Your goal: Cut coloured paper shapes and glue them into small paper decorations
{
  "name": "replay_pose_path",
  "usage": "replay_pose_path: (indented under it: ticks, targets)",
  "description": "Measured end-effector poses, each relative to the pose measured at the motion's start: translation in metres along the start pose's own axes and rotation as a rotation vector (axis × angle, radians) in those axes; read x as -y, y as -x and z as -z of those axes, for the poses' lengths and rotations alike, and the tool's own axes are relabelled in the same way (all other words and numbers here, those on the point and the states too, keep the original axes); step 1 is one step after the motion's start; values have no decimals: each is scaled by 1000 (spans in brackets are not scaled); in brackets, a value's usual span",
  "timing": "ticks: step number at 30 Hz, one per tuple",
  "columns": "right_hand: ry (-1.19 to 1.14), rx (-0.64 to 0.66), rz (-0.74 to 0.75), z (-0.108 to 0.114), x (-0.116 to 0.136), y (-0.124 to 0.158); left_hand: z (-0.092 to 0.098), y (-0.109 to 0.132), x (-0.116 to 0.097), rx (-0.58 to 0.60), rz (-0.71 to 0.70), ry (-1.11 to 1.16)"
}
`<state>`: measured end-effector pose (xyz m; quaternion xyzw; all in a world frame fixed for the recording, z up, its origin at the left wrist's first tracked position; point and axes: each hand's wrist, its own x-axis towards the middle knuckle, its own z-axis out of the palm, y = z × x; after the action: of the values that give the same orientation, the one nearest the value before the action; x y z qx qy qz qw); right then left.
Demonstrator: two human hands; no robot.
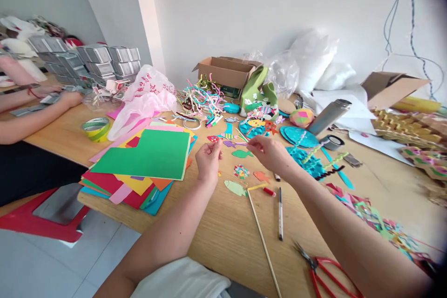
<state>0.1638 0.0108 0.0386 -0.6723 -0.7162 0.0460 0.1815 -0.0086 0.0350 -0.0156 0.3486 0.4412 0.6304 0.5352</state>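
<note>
My left hand (209, 158) is raised over the table with thumb and fingers pinched together; whatever is between them is too small to name. Just beyond its fingertips shows a red paper fish (213, 138). To the right, my right hand (268, 151) is also closed in a pinch, its fingertips hidden, near some thin light strips (241, 134). Between and below the hands lie a green paper fish (242, 153), a purple paper fish (229, 144), an orange paper fish (261, 176), a pale green paper fish (235, 188) and a multicoloured round cutout (241, 171).
Stacked coloured paper (150, 153) lies left. A thin stick (262, 237), a pen (281, 216) and red-handled pliers (319, 267) lie near the front. Behind stand a cardboard box (225, 71) and tilted metal flask (330, 117). A co-worker's hands (70, 99) are at far left.
</note>
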Motion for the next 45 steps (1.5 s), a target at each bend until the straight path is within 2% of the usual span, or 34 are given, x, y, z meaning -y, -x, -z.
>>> replay_pose_path:
  ticks: [3, 6, 8, 11, 18, 26, 29, 34, 36, 38, 41, 45]
  targets:
    - [39, 132, 24, 6, 10, 64, 1, -2, 3, -1, -41, -32]
    - [220, 313, 12, -1, 24, 120, 1, -1, 3, 38, -48, -29]
    - [302, 370, -17, -7, 33, 144, 0, 0, 3, 76, -37, -24]
    - [354, 400, -79, -14, 40, 163, 0, 4, 3, 123, -15, -42]
    - [382, 436, -142, -21, 42, 174, -1, 5, 5, 183, 2, -64]
    - [438, 421, -187, -15, 33, 170, 0, 2, 3, 161, -26, -51]
    - [385, 335, -191, -4, 13, 184, 1, 2, 1, 155, -28, -41]
    - [270, 172, -141, 15, -39, 226, -1, 4, -2, 154, -46, -41]
    - [232, 115, -98, 20, -49, 232, -2, 7, -2, 167, -35, -46]
    - [220, 35, -37, 25, -47, 228, -3, 10, -3, 184, -24, -49]
    - [261, -50, 46, 27, -31, 210, -4, 12, -5, 208, -31, -39]
    - [347, 20, 208, 20, -17, 182, -6, 14, -10, 206, -34, -38]
